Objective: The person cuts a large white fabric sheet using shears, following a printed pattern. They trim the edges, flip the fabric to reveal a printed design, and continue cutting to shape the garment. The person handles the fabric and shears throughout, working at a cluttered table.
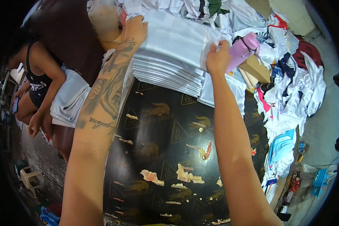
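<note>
Left hand (pixel 133 28) is pressing flat on the stack of folded white fabric (pixel 173 56) at twelve o'clock on the black table (pixel 169 150), steadying it; right hand (pixel 217 57) is pinching the top sheet's edge, beside a pink bottle (pixel 243 51).

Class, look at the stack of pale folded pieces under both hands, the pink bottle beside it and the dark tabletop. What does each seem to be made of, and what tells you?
Stack of pale folded pieces: thin fabric, slight sheen, soft layered edges. Pink bottle: smooth matte shell, plastic or coated metal; unclear which. Dark tabletop: probably wood under a printed glossy film, which has flaked off in pale patches.
</note>
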`<move>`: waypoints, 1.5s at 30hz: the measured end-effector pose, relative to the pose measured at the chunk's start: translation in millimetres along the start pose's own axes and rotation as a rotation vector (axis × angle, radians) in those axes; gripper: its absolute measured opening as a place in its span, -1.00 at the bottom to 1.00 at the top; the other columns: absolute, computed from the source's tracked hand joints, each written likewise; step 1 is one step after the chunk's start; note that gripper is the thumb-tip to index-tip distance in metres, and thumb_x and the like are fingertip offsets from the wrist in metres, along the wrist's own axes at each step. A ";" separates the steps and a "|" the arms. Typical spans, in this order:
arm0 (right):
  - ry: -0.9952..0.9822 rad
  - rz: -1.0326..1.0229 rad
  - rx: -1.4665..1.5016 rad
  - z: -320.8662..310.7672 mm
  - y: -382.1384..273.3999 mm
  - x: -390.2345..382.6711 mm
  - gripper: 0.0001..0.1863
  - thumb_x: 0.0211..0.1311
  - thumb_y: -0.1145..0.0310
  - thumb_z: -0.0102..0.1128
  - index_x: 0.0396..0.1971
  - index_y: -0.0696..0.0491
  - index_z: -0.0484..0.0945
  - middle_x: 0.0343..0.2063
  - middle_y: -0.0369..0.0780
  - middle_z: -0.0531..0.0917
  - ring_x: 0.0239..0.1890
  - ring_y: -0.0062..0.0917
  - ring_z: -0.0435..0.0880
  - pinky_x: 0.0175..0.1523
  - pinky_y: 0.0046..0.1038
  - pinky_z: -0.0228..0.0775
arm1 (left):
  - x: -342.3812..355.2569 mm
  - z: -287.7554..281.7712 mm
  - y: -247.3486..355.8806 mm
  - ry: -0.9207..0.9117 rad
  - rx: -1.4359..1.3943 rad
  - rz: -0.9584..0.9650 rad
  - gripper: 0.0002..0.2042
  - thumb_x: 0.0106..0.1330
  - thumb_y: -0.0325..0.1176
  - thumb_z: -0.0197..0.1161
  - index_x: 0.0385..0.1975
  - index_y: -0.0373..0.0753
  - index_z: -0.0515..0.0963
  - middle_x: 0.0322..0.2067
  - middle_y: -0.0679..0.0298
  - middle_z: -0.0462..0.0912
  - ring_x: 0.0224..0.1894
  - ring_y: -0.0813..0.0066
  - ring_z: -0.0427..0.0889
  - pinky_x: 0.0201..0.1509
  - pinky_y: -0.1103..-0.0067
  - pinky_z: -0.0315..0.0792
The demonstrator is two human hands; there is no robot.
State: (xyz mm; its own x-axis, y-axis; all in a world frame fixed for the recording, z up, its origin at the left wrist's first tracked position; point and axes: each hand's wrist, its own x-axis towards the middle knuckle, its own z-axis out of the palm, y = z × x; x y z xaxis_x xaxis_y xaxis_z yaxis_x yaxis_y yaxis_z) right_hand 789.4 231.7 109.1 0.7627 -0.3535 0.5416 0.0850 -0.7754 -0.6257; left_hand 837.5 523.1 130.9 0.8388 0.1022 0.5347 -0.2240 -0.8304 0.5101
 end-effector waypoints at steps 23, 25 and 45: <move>0.077 0.498 -0.468 -481.3 360.9 -99.5 -0.69 0.36 0.16 0.43 -0.15 0.11 0.68 -0.35 -0.05 0.81 -0.24 -0.10 0.81 -0.05 -0.12 0.58 | -505.0 18.2 288.0 -0.673 0.026 0.157 -0.17 0.46 -0.11 0.31 0.67 -0.14 0.09 0.66 -0.06 -0.03 0.71 -0.12 -0.16 0.71 -0.11 -0.31; 0.067 0.424 -0.418 -489.9 377.1 -65.7 -0.68 0.34 0.16 0.45 -0.15 0.11 0.70 -0.34 -0.05 0.83 -0.21 -0.11 0.82 -0.02 -0.14 0.60 | -505.7 33.7 320.2 -0.705 0.184 0.104 -0.13 0.49 0.11 0.22 0.69 -0.11 0.05 0.70 -0.01 -0.15 0.73 -0.09 -0.26 0.70 -0.14 -0.37; 0.165 -0.243 -0.260 -398.5 365.5 -49.4 -0.80 0.33 0.35 0.26 -0.25 0.21 0.68 -0.40 0.12 0.63 -0.16 0.13 0.59 0.00 0.07 0.42 | -529.6 53.7 322.5 -0.678 0.306 0.031 -0.13 0.36 0.14 0.31 0.62 -0.08 0.21 0.66 0.02 0.04 0.72 -0.06 -0.14 0.69 -0.18 -0.28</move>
State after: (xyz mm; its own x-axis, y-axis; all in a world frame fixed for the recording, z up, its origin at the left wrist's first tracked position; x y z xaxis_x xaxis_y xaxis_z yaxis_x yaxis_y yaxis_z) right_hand 527.3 -242.8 77.3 0.6254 -0.2059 0.7526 0.0690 -0.9462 -0.3163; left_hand 347.7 171.7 -23.9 0.9787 -0.2018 -0.0383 -0.1871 -0.9529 0.2385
